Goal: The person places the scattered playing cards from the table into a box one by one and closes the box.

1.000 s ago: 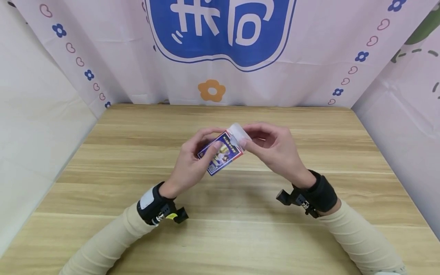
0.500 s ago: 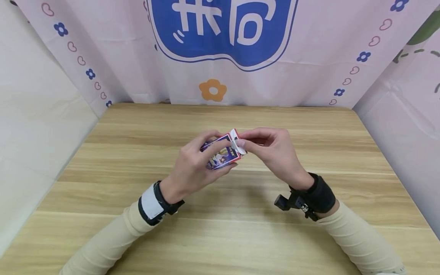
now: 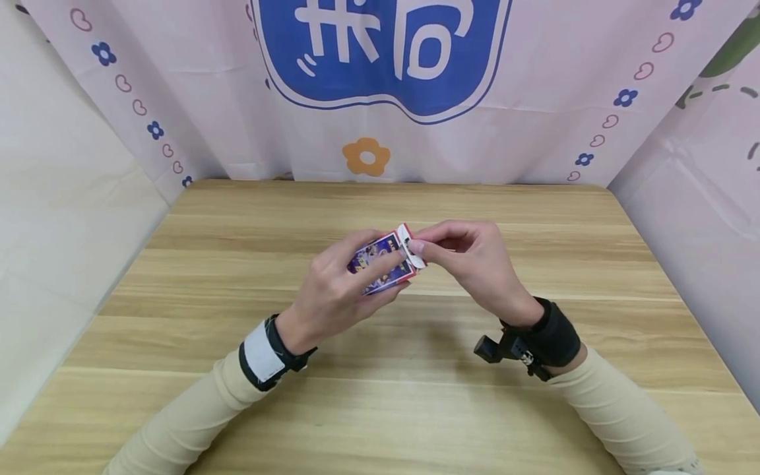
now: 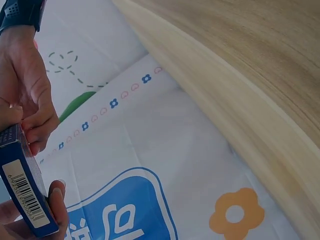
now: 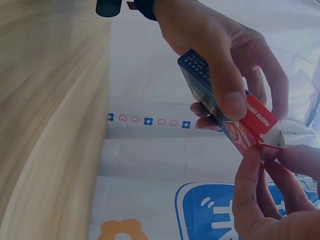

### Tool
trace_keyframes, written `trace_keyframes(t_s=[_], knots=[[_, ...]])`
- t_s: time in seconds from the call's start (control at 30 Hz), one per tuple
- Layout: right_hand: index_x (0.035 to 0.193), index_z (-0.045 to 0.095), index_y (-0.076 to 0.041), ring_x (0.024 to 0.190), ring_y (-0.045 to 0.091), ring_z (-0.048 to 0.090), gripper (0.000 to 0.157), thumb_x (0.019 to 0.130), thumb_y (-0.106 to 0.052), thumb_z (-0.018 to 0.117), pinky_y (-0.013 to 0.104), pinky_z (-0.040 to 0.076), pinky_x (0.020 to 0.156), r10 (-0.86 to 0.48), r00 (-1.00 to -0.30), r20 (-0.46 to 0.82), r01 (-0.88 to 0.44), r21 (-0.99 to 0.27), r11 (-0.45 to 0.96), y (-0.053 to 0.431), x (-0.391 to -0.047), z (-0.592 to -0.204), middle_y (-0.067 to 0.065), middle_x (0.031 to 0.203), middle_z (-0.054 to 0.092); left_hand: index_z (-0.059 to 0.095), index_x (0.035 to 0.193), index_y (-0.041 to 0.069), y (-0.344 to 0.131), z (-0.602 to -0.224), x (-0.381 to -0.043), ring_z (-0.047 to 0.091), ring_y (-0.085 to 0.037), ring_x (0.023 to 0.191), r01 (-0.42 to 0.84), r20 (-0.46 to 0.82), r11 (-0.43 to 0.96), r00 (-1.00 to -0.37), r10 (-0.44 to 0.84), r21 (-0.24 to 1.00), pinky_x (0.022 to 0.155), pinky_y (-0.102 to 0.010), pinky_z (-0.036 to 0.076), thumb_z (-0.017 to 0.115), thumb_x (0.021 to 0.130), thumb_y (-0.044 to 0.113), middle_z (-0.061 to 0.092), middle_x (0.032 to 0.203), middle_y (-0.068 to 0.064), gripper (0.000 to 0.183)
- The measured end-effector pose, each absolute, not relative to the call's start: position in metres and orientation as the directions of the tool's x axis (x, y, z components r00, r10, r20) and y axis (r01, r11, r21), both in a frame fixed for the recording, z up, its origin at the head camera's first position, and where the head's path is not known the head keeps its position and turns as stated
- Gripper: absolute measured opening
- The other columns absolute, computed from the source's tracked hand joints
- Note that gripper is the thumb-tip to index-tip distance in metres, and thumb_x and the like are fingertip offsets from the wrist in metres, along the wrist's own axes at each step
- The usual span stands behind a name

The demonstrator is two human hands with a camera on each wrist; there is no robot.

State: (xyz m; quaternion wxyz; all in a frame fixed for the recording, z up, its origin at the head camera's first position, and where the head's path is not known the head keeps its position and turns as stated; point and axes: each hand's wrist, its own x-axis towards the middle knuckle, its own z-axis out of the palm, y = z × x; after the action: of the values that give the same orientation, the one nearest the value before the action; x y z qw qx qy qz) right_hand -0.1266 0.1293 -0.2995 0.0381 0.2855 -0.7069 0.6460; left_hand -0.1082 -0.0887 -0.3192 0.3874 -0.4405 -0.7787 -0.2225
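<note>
A small blue-and-red playing card box (image 3: 373, 251) is held above the table, tilted up to the right. My left hand (image 3: 332, 284) grips it by its sides, one finger lying across the printed face. At its upper right end, the thumb and fingertips of my right hand (image 3: 475, 260) pinch the white end flap (image 3: 404, 233). Red card printed "PLASTIC COATED" (image 5: 261, 116) shows beside the folded flaps in the right wrist view. The left wrist view shows a barcode label (image 4: 25, 194) on the box's bottom end. The inside of the box is hidden.
A light wood-grain table (image 3: 380, 409) lies beneath both hands. Behind it hangs a pale curtain (image 3: 237, 132) with a blue emblem (image 3: 386, 86) and flower prints, and more pale cloth stands at both sides. Each wrist wears a black strap (image 3: 555, 336).
The raised white flap has been folded down at the box end under the right fingers. My left hand has rolled over, bringing a finger across the face where the thumb was. The last half second shows little movement.
</note>
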Motion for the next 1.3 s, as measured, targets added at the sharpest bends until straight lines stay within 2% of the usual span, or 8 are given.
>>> trace_keyframes(t_s=[0.37,0.63,0.87,1.3], knots=[[0.092,0.073,-0.007,0.077,0.027,0.064,0.009,0.084,-0.006,0.071,0.025,0.054,0.063,-0.359,-0.827,0.433,-0.467,-0.884,0.007,0.129,-0.128,-0.300,0.010,0.093,0.072,0.062,0.119,0.015,-0.089,-0.320,-0.107,0.060,-0.030,0.087,0.842,0.785,0.538,-0.308,0.537,-0.038,0.064,-0.042,0.058,0.079,0.075,0.030,0.059,0.108,-0.024,0.050],[0.089,0.074,-0.008,0.076,0.026,0.065,0.007,0.082,-0.008,0.073,0.026,0.056,0.063,-0.338,-0.825,0.453,-0.486,-0.874,0.016,0.128,-0.128,-0.303,0.008,0.090,0.073,0.064,0.114,0.013,-0.088,-0.321,-0.107,0.061,-0.030,0.090,0.844,0.787,0.536,-0.317,0.530,-0.021,0.065,-0.043,0.058,0.080,0.073,0.029,0.060,0.110,-0.024,0.047],[0.087,0.069,0.009,0.082,0.023,0.066,0.007,0.080,0.009,0.068,0.025,0.056,0.071,-0.307,-0.828,0.470,-0.516,-0.852,0.088,0.117,-0.107,-0.277,0.022,0.090,0.069,0.062,0.118,0.014,-0.088,-0.323,-0.107,0.060,-0.030,0.091,0.835,0.774,0.551,-0.339,0.535,-0.015,0.067,-0.043,0.058,0.081,0.072,0.030,0.059,0.110,-0.025,0.052],[0.084,0.069,0.008,0.077,0.021,0.066,0.004,0.080,0.008,0.068,0.032,0.057,0.069,-0.267,-0.838,0.476,-0.526,-0.834,0.165,0.113,-0.101,-0.276,0.020,0.085,0.070,0.063,0.118,0.015,-0.088,-0.327,-0.107,0.060,-0.029,0.090,0.823,0.770,0.567,-0.352,0.533,-0.016,0.065,-0.043,0.058,0.079,0.074,0.032,0.060,0.109,-0.023,0.050]])
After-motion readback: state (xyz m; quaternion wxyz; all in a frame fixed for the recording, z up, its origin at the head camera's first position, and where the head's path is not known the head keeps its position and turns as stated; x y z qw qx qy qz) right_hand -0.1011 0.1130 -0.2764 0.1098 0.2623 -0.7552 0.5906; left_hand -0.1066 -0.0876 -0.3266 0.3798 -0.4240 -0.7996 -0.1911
